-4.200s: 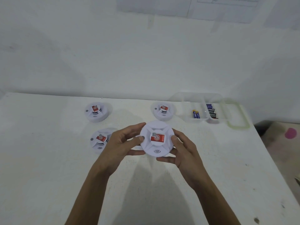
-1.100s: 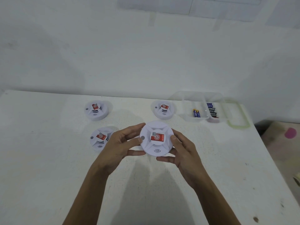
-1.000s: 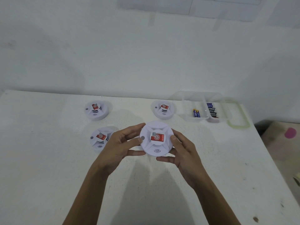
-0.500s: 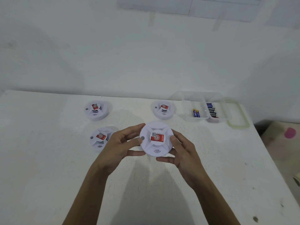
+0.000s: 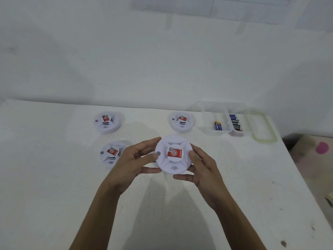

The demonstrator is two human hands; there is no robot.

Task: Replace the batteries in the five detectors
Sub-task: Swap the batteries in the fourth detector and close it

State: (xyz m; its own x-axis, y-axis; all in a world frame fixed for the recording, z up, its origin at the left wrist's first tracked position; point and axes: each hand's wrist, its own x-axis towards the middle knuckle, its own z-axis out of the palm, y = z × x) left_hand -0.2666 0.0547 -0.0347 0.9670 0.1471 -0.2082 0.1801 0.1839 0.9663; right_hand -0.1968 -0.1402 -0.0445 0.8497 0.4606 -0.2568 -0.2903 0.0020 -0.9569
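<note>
I hold a round white detector [image 5: 173, 154] with a red label above the middle of the white table [image 5: 54, 186]. My left hand [image 5: 134, 162] grips its left rim, thumb on top. My right hand [image 5: 201, 166] grips its right rim, fingers curled underneath. Three more white detectors lie on the table: one at the back left [image 5: 107, 122], one at the back middle [image 5: 181, 121], one [image 5: 111, 153] just left of my left hand. A clear two-part box [image 5: 225, 107] at the back right holds blue batteries [image 5: 217, 125] and several dark batteries [image 5: 235, 122].
The box's clear lid with a green rim [image 5: 264, 129] lies right of the box. A white wall rises behind the table. The table's right edge drops to a floor with a pink spot [image 5: 322, 147].
Nothing has visibly changed. Both hands keep the same grip on the detector at the same spot.
</note>
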